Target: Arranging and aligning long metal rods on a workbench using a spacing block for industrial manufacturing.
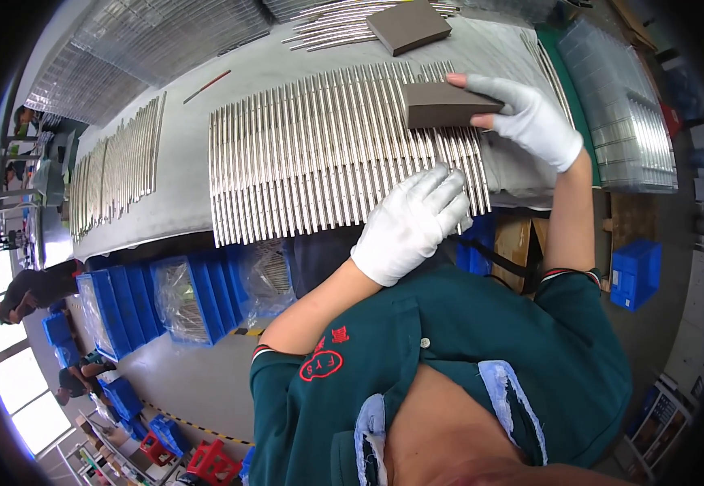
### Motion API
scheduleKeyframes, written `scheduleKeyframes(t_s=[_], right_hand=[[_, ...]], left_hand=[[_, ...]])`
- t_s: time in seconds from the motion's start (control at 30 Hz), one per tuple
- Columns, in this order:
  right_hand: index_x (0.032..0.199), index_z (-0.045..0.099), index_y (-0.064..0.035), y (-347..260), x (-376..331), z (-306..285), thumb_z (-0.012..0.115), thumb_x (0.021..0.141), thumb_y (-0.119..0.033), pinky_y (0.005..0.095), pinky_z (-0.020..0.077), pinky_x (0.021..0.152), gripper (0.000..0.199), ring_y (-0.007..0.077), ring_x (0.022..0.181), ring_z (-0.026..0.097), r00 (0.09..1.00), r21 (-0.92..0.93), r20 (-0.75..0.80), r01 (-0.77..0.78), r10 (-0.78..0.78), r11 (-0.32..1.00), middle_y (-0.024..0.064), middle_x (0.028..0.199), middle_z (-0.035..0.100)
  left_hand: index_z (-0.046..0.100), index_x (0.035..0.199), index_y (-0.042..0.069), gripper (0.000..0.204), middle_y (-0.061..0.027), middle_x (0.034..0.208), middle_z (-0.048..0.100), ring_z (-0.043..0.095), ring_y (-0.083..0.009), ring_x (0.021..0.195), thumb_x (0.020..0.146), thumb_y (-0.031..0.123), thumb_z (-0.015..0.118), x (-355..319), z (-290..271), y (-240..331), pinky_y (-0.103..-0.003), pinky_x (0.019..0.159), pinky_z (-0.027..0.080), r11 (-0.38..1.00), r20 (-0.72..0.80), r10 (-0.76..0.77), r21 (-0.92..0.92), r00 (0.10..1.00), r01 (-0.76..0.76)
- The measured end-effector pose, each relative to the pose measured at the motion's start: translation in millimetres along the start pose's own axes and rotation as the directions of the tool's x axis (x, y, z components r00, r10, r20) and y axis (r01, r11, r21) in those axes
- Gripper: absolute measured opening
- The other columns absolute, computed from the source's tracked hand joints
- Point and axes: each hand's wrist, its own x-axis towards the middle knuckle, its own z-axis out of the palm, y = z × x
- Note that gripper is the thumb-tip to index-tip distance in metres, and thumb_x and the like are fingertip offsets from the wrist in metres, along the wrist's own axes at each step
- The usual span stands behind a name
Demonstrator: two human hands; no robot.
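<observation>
Our gloved left hand (pixel 411 223) presses flat on stiff, slippery metal rods (pixel 320 154); right hand (pixel 530 117) pinches light sanding block (pixel 448 105) by its edges

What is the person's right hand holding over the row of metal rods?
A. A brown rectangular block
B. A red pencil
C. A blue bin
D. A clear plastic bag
A: the gloved right hand has its grip on a brown rectangular block resting on the row of metal rods, while the left hand lies flat on the rods' near ends.
</observation>
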Motion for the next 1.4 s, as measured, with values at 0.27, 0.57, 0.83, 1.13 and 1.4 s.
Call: scheduleKeyframes(t_s=[0.27,0.57,0.83,1.13,1.4], right_hand=[[0.126,0.054,-0.0109,1,-3,9,0.058,0.08,0.005,0.0244,0.0486,0.088,0.048,0.0095,0.101,0.057,0.971,-0.443,-0.013,0.21,-0.24,0.872,-0.0002,0.124,0.057],[0.131,0.048,-0.0124,26,-14,-41,0.067,0.082,-0.017,0.0248,0.0465,0.086,0.053,0.0113,0.1,0.056,0.771,-0.301,-0.575,0.114,-0.275,0.947,0.0026,0.125,0.055],[0.129,0.051,-0.0196,70,12,-70,0.065,0.082,-0.039,0.0279,0.0434,0.089,0.053,0.0194,0.102,0.059,0.688,-0.451,-0.706,-0.259,-0.164,0.854,0.0101,0.116,0.06],[0.13,0.049,-0.0251,86,9,-76,0.059,0.083,-0.048,0.0329,0.0428,0.091,0.053,0.0257,0.11,0.055,0.572,-0.549,-0.77,-0.37,-0.283,0.749,0.009,0.123,0.056],[0.13,0.048,-0.0275,94,10,-80,0.052,0.089,-0.042,0.0374,0.041,0.095,0.044,0.0293,0.115,0.051,0.559,-0.513,-0.812,-0.544,-0.17,0.664,0.0067,0.128,0.052]], left_hand=[[0.057,0.098,0.008,0.032,-0.0073,0.109,0.058,0.056,-0.0276,0.104,0.072,0.023,0.068,1,1,1,-0.037,0.089,0.046,1.0,-0.021,0.007,-0.004,1.0,-0.007],[0.057,0.102,0.009,0.037,-0.0066,0.112,0.057,0.054,-0.0279,0.108,0.071,0.025,0.07,2,-5,0,-0.04,0.092,0.043,0.999,0.046,0.003,0.046,0.999,-0.005],[0.048,0.123,0.007,0.069,-0.0125,0.123,0.05,0.045,-0.0304,0.118,0.067,0.038,0.073,3,-9,5,-0.044,0.1,0.035,0.994,0.156,-0.101,-0.016,0.983,0.105],[0.041,0.127,0.002,0.077,-0.0178,0.123,0.048,0.045,-0.0338,0.118,0.064,0.033,0.074,4,-1,4,-0.044,0.101,0.034,0.992,0.099,-0.117,0.051,0.988,0.112],[0.046,0.12,-0.002,0.065,-0.0182,0.12,0.05,0.046,-0.0341,0.116,0.067,0.025,0.073,5,-3,3,-0.043,0.099,0.037,0.993,0.113,-0.114,0.032,0.987,0.111]])
